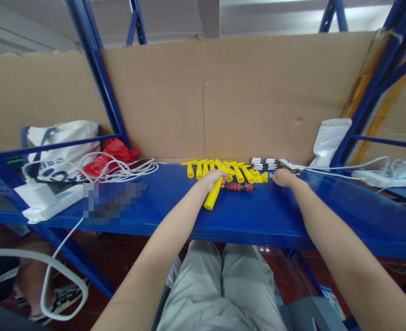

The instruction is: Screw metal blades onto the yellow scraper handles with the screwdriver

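The red-and-black tool (pixel 237 187) lies lengthwise on the blue worktop (pixel 244 216), and everything here can be placed from it. Just left of the tool, the left hand (pixel 217 178) is curled firmly round a yellow piece (pixel 212 198), whose tubular end slants down past the tool's near side. Beyond the tool is a row of more yellow pieces (pixel 199 170), with small yellow bits (pixel 259 177) behind its right end. Farther back and to the right of the tool are black-and-white pieces (pixel 264 164). The right hand (pixel 283 178) is right of the tool, close to those pieces, its fingers bent inward; whether they have hold of anything I cannot tell.

For good handling, the left grip should probably stay steady and low on the tube, leaving the end beyond the tool uncovered. The right hand would do best to pinch a single item by its edge, so that the stack behind the tool is not pushed over. Both hands should preferably meet over the clear strip in front of the tool, as bringing them together behind it could knock the yellow row askew.
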A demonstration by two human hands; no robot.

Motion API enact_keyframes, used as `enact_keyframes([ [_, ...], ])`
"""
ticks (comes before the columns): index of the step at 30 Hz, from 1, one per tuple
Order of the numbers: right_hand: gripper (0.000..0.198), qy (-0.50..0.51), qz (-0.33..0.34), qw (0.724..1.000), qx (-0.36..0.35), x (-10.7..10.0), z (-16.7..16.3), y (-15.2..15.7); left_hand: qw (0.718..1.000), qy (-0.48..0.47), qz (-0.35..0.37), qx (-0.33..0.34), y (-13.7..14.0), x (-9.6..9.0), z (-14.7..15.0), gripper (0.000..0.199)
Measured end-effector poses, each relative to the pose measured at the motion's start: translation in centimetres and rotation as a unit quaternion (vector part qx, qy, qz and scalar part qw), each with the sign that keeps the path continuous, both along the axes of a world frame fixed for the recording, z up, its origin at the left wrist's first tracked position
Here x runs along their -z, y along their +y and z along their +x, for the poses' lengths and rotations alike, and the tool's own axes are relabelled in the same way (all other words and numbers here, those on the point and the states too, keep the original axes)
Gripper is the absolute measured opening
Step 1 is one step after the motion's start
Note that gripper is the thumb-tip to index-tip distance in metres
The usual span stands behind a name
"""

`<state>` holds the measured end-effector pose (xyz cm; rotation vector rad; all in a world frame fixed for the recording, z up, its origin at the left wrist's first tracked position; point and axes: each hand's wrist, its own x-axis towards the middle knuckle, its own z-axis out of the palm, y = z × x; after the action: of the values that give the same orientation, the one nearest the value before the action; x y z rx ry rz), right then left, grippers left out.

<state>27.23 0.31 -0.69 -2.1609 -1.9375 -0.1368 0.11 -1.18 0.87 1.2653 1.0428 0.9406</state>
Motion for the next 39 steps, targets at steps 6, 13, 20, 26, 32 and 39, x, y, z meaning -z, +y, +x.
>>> enact_keyframes([
  [6,0.020,0.062,0.029,0.992,-0.102,-1.6,-3.9,-0.8,1.000,0.004,0.013,0.016,-0.7,-0.4,0.3,0.024],
  [13,0.008,0.187,0.155,0.926,-0.289,-1.2,-7.8,-0.2,0.998,-0.004,0.030,0.057,-1.9,-1.0,0.8,0.026],
  [20,0.008,0.221,0.156,0.914,-0.302,-1.0,-8.1,-0.4,0.996,-0.007,0.052,0.073,-2.0,-0.8,0.9,0.027],
  [26,0.010,0.256,0.147,0.915,-0.276,-1.1,-8.5,-0.9,0.994,0.003,0.066,0.084,-1.8,-0.6,0.9,0.026],
  [32,0.010,0.294,0.132,0.911,-0.258,-1.1,-8.9,-1.3,0.992,0.020,0.073,0.097,-1.8,-0.5,0.8,0.027],
  [39,0.012,0.344,0.122,0.895,-0.256,-0.7,-9.0,-1.1,0.990,0.025,0.080,0.109,-1.6,-0.4,0.8,0.025],
])
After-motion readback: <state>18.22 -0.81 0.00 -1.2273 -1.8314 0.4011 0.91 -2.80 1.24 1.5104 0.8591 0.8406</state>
